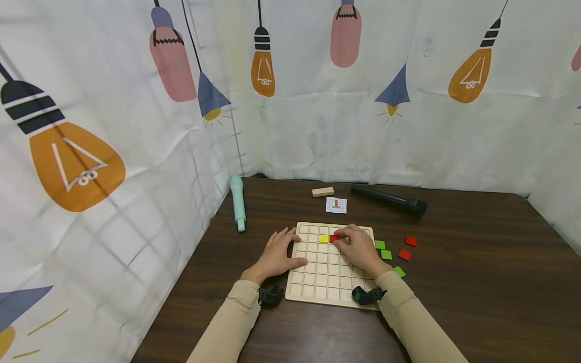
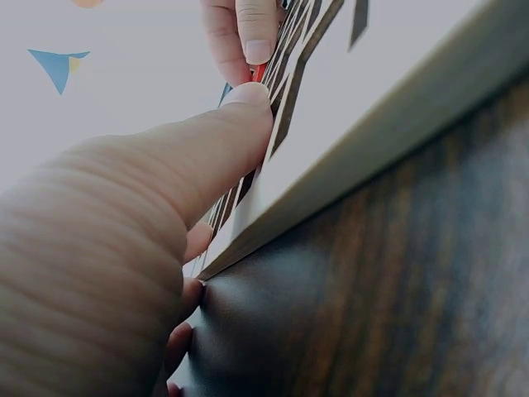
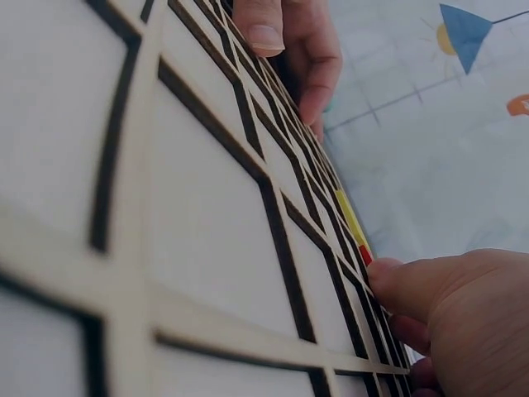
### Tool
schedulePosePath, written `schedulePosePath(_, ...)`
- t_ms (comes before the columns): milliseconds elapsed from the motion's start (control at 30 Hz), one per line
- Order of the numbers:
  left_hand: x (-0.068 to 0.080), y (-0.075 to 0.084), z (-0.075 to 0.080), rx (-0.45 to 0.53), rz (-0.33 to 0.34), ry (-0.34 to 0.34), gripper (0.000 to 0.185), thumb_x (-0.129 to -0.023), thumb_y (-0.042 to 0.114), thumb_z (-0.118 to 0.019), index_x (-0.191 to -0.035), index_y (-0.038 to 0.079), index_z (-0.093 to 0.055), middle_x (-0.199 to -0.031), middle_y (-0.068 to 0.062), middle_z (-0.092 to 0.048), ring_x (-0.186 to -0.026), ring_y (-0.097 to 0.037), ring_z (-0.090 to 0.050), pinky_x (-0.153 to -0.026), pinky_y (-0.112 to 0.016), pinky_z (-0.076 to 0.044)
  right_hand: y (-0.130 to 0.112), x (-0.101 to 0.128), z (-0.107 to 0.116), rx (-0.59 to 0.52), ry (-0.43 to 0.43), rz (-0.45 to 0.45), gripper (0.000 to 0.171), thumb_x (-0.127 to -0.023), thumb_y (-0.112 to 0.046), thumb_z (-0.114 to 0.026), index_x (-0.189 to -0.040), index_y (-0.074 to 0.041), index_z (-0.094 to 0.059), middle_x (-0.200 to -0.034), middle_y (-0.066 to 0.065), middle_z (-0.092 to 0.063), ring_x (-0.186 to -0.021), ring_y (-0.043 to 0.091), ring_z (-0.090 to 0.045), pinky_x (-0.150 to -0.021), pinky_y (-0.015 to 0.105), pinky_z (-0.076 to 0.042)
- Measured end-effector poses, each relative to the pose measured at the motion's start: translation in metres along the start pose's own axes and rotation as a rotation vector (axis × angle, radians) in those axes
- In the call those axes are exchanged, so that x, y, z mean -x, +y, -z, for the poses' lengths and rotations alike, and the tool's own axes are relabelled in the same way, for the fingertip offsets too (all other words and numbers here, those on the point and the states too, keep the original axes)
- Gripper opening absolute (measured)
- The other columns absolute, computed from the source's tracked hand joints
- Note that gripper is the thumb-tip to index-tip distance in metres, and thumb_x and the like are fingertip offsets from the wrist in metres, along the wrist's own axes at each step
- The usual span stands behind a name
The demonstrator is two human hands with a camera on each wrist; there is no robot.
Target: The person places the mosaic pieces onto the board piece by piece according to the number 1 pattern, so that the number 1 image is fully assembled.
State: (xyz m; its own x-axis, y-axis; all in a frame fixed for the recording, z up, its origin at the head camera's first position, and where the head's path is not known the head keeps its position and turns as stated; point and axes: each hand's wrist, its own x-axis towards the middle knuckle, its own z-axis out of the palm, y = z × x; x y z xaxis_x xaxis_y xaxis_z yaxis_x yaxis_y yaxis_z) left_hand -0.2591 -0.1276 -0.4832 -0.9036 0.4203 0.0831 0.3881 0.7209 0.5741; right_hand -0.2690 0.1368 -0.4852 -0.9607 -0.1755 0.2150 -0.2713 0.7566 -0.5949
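A pale wooden grid board [image 1: 321,292] lies on the dark table. My left hand [image 1: 278,256] rests along its left edge, thumb on the surface and fingers spread; the left wrist view shows that thumb [image 2: 198,149] close up. With thumb and fingertips my right hand [image 1: 358,248] pinches a red square tile [image 1: 333,238] at the board's upper part. Directly left of it a yellow tile [image 1: 323,238] sits in a cell. From the right wrist, the red tile [image 3: 365,254] shows at the thumb's tip, beside the yellow one [image 3: 349,215].
Green tiles [image 1: 386,254] and two red tiles [image 1: 405,255] lie right of the board. Behind it are a small card with a coloured grid drawing [image 1: 336,205], a wooden block [image 1: 323,192] and a black microphone [image 1: 390,200]. A mint microphone [image 1: 238,204] lies at the left edge.
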Motion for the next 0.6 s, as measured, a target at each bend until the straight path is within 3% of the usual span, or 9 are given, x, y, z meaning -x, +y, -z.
schedulePosePath(600, 0.0002, -0.0004, -0.0003, -0.005, 0.001, -0.001, 0.061, -0.083, 0.048, -0.076, -0.128, 0.012, -0.056, -0.158, -0.010, -0.031, -0.147, -0.030, -0.020, -0.121, -0.051, -0.006, 0.0000, -0.0005, -0.0003, -0.018, -0.003, -0.005, 0.028, -0.088, -0.022, -0.075, -0.114, -0.013, -0.073, -0.107, 0.001, -0.062, -0.081, 0.018, -0.051, -0.070, 0.031, -0.043)
